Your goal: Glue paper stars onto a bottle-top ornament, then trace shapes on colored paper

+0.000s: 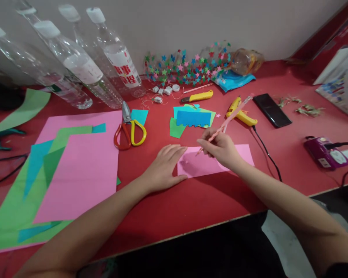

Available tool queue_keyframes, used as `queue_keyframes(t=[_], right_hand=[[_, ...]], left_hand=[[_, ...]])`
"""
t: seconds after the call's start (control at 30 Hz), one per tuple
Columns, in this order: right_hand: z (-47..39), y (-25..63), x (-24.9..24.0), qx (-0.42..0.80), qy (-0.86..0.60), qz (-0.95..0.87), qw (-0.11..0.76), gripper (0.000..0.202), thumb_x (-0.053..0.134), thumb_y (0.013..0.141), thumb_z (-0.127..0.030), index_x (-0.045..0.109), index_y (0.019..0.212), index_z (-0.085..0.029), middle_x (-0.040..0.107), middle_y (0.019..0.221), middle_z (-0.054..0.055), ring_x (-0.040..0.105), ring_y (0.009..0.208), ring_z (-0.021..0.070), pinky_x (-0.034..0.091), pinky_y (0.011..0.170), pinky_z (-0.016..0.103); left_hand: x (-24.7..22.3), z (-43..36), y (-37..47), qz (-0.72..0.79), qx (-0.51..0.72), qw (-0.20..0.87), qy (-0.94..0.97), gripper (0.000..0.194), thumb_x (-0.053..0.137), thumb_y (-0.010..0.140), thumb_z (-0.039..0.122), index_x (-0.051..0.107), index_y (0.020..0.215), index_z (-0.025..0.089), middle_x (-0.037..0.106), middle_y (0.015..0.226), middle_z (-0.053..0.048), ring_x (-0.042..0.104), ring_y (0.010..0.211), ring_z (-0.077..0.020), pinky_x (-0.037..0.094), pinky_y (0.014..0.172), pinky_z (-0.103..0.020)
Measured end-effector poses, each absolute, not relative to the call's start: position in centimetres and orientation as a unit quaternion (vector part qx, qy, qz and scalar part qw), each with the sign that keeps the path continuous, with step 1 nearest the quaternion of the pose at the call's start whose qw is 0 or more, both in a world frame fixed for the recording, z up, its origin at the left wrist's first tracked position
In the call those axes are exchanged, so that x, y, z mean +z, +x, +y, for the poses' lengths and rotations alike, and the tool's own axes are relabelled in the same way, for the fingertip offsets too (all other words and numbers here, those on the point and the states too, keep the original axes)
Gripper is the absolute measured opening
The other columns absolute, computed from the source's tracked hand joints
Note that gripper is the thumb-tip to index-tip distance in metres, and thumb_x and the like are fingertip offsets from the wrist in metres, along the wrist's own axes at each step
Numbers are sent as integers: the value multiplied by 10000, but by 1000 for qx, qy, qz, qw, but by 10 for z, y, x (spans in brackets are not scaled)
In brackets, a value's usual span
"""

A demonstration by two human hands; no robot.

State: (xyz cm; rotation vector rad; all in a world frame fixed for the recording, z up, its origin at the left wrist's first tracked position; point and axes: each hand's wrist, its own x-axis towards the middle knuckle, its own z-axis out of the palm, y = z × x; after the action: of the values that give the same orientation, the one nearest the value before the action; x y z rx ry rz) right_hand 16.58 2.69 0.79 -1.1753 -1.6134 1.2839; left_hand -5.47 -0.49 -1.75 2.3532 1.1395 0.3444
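Note:
A pink paper strip [240, 154] lies flat on the red table in front of me. My left hand [166, 166] rests at its left end, fingers stretched out and thumb on the lower corner. Above the strip, my right hand [219, 146] is closed round a pink pencil [233, 114], which slants with its tip down close to the paper. Whether the tip touches the paper I cannot tell. Just beyond the hands sit a blue paper piece [193, 118] with a jagged lower edge and green paper scraps [177, 128].
Scissors [130, 129] lie beside stacked coloured sheets [84, 170] at the left. Plastic bottles [120, 58] stand at the back. A yellow cutter [201, 96], a glue gun [242, 115] with its cord, a phone [272, 110] and a purple power socket [326, 154] spread to the right.

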Motion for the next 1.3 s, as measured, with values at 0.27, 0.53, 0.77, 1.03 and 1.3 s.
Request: queue_keyframes(t=[0.27, 0.53, 0.77, 1.03, 1.3], right_hand=[[21, 156, -9, 397, -384, -765, 331, 107, 612, 845, -266, 647, 823, -168, 661, 792, 33, 594, 712, 112, 450, 638, 232], [17, 158, -19, 429, -431, -741, 285, 65, 566, 738, -124, 538, 727, -183, 569, 627, -33, 477, 515, 70, 349, 478, 180], [19, 159, -20, 403, -450, -739, 297, 125, 567, 837, -235, 523, 731, -187, 548, 609, -33, 465, 502, 67, 348, 469, 182], [19, 157, -18, 407, -429, -743, 314, 50, 554, 742, -145, 544, 706, -179, 596, 680, -6, 515, 555, 75, 395, 512, 194], [17, 159, -19, 397, -416, -763, 296, 89, 560, 785, -139, 534, 706, -171, 555, 605, -39, 447, 481, 40, 350, 464, 157]], left_hand=[[-22, -5, -57, 428, 187, 276, 840, 298, 572, 871, 305, 533, 1145, 195, 572, 1198, -100, 497, 1161, -262, 390, 1019, -469], [-29, -1, -60, 408, 245, 288, 831, 137, 526, 893, 155, 601, 1006, 176, 621, 1164, -82, 533, 1124, -226, 426, 982, -436], [-31, -1, -61, 419, 268, 277, 822, 155, 518, 881, 103, 614, 992, 154, 589, 1204, -101, 515, 1157, -219, 438, 999, -414], [-29, -3, -61, 448, 256, 257, 817, 184, 544, 862, 141, 609, 1034, 147, 540, 1219, -112, 486, 1178, -236, 428, 1024, -426], [-30, -3, -60, 444, 246, 259, 822, 232, 577, 854, 173, 598, 1083, 147, 519, 1253, -125, 464, 1201, -261, 426, 1023, -453]])
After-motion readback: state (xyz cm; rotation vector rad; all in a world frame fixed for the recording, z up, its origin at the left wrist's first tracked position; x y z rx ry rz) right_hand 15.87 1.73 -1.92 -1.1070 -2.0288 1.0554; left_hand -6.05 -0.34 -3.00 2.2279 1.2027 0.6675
